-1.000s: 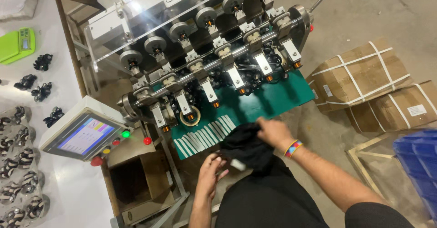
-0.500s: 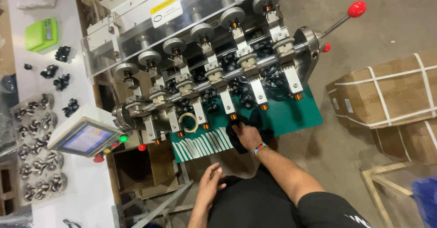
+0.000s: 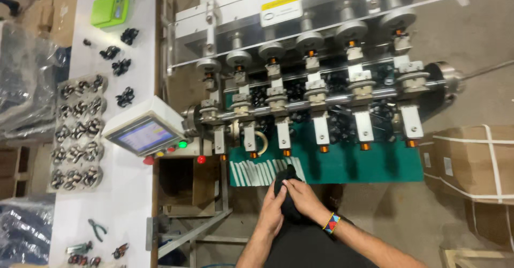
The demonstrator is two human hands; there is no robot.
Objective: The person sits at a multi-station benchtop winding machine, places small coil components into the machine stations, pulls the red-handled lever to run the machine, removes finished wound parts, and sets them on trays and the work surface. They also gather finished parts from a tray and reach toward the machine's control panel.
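Where the left hand point(image 3: 271, 216) and right hand point(image 3: 301, 194) meet, both close their fingers around a black cloth bundle point(image 3: 287, 193), held just below the green machine bed point(image 3: 353, 166). Beside it: row of white strips point(image 3: 262, 173); open brown box point(image 3: 182, 185) under the control screen point(image 3: 143, 135). Above: grey winding machine point(image 3: 321, 48) bearing a yellow-and-white rectangular label point(image 3: 280, 9). Right: strapped cardboard cartons point(image 3: 474, 163) on concrete floor point(image 3: 471, 48). Left: white worktop point(image 3: 115, 193) with clear trays of coils point(image 3: 77, 131), green scale point(image 3: 110, 9)
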